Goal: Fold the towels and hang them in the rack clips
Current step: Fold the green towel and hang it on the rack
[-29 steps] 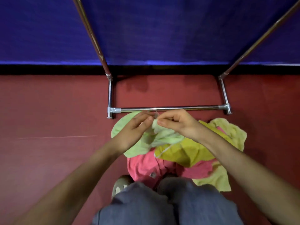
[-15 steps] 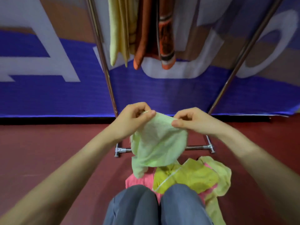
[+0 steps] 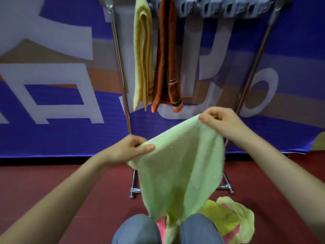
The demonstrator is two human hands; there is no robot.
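Observation:
A pale green towel [image 3: 179, 166] hangs spread between my hands in front of the rack. My left hand [image 3: 126, 150] pinches its left top corner, and my right hand [image 3: 223, 122] pinches the right top corner, held higher. The towel's lower end drops between my knees. Above, the grey row of rack clips [image 3: 219, 7] runs along the top bar. A folded yellow towel [image 3: 142, 55] and a folded orange-brown towel [image 3: 167, 59] hang from its left clips. Several clips to the right hold nothing.
A heap of yellow-green and pink towels [image 3: 230, 222] lies on the red floor by my right knee. The rack's chrome posts [image 3: 121, 71] rise at left and right, its base bar [image 3: 135, 190] on the floor. A blue printed banner [image 3: 52, 103] stands behind.
My hands have lifted the green towel off the floor heap and pulled apart, spreading it wide. My view has tilted up, so the rack clips and hung towels show.

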